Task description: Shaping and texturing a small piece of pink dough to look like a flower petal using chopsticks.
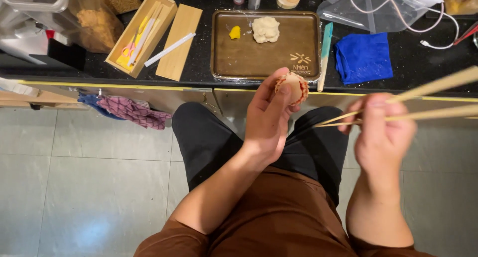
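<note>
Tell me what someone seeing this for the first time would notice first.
Mid-frame, the left hand holds up a small round ball of dough with reddish scored edges, while the right hand grips thin wooden sticks that run off to the right. Behind them, on the dark counter, a brown tray carries a pale lump of dough and a small yellow piece, with a blue cloth to its right.

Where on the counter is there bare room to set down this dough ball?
Free: the tray's front half, below the pale dough lump and yellow piece; also the dark strip between the wooden lid and tray. Crowded: right side, with blue cloth, bag and cables.
</note>
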